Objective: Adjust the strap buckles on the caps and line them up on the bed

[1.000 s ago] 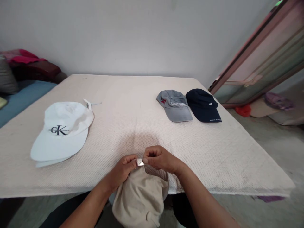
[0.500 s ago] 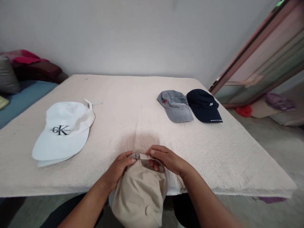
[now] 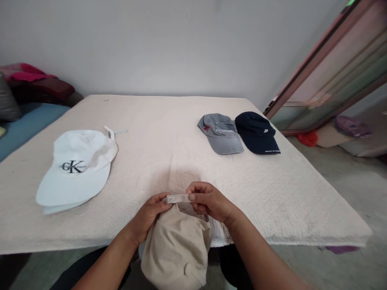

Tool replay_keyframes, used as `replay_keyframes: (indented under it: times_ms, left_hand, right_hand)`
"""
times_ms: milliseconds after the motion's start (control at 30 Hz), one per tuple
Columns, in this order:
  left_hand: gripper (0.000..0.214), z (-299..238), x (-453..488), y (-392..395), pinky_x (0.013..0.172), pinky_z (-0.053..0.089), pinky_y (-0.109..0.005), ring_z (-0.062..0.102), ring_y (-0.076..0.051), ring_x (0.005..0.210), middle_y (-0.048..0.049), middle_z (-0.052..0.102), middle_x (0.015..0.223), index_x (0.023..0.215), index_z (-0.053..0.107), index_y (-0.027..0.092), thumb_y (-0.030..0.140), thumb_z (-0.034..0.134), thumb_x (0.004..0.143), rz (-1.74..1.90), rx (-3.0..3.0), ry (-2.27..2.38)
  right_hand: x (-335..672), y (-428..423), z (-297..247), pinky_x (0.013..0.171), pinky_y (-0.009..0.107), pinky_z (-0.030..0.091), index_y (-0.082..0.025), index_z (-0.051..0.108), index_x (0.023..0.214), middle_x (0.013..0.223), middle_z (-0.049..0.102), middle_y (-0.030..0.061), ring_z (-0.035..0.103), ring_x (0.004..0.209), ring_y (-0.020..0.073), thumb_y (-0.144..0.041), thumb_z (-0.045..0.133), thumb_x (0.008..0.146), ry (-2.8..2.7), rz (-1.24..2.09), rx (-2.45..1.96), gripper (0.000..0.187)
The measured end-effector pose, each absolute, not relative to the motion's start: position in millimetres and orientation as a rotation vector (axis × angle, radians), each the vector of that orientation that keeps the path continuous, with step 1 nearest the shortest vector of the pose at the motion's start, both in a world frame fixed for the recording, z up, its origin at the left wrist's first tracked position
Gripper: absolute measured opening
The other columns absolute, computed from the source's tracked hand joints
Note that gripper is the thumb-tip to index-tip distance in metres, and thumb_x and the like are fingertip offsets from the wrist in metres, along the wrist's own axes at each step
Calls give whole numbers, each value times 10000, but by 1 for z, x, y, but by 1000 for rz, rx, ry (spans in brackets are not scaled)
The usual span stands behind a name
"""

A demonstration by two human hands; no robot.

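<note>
A beige baseball cap (image 3: 177, 249) is held at the front edge of the bed-like surface, its back opening turned away from me. My left hand (image 3: 151, 215) pinches the cap's rear edge beside the metal buckle (image 3: 171, 199). Between thumb and fingers, my right hand (image 3: 208, 203) grips the cap's back strap (image 3: 182, 198), just right of the buckle. The cap's brim is mostly hidden underneath. To the left lies a white cap (image 3: 78, 161) with black "CK" lettering, apparently stacked on another pale brim.
A grey cap (image 3: 220, 133) and a navy cap (image 3: 256, 133) lie side by side at the right on the pale textured cover (image 3: 151, 133). Behind stands a grey wall (image 3: 151, 48). A glass-panelled frame (image 3: 317, 68) is on the right.
My right thumb and fingers have closed on the strap, which is now pulled straighter and flatter. The view has shifted slightly; the other caps lie as before.
</note>
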State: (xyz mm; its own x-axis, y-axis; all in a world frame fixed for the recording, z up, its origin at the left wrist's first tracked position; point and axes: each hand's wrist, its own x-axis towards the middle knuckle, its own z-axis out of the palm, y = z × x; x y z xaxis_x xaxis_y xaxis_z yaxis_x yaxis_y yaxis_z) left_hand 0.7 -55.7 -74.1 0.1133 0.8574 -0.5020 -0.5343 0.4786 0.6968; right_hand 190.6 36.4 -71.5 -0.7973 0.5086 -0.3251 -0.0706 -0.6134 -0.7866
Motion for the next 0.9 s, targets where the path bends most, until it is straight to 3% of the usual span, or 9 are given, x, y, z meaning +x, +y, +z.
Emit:
replay_keyframes:
  times_ms: [367, 567, 767, 900]
  left_hand:
    - [178, -77, 2, -56, 687, 416, -254, 580, -142, 687, -16, 669, 733, 840, 714, 156, 224, 764, 683, 1000, 554, 1108]
    - [364, -76, 5, -60, 896, 421, -343, 619, -235, 981, -61, 718, 1013, 917, 736, 206, 218, 848, 570, 973, 537, 1270]
    - [245, -76, 9, -58, 862, 440, -322, 644, -199, 884, -59, 736, 932, 941, 736, 188, 212, 765, 699, 934, 616, 1121]
    - [128, -78, 8, -57, 801, 456, -323, 645, -193, 775, -91, 730, 815, 869, 730, 128, 188, 675, 770, 980, 501, 933]
  right_hand:
    - [182, 31, -72, 381, 175, 185, -161, 555, 734, 490, 420, -92, 298, 398, 27, -301, 747, 713, -1184, 2471, -788, 238]
    - [178, 29, -72, 374, 170, 255, -188, 584, 982, 531, 500, -92, 357, 382, 34, -307, 756, 707, -1306, 2519, -619, 346]
    - [180, 33, -76, 386, 171, 288, -166, 590, 980, 549, 533, -73, 386, 396, 41, -329, 724, 748, -1553, 2416, -695, 313]
    - [188, 34, -69, 500, 200, 381, -162, 586, 980, 666, 592, -18, 504, 527, 73, -425, 630, 827, -1551, 2392, -703, 308]
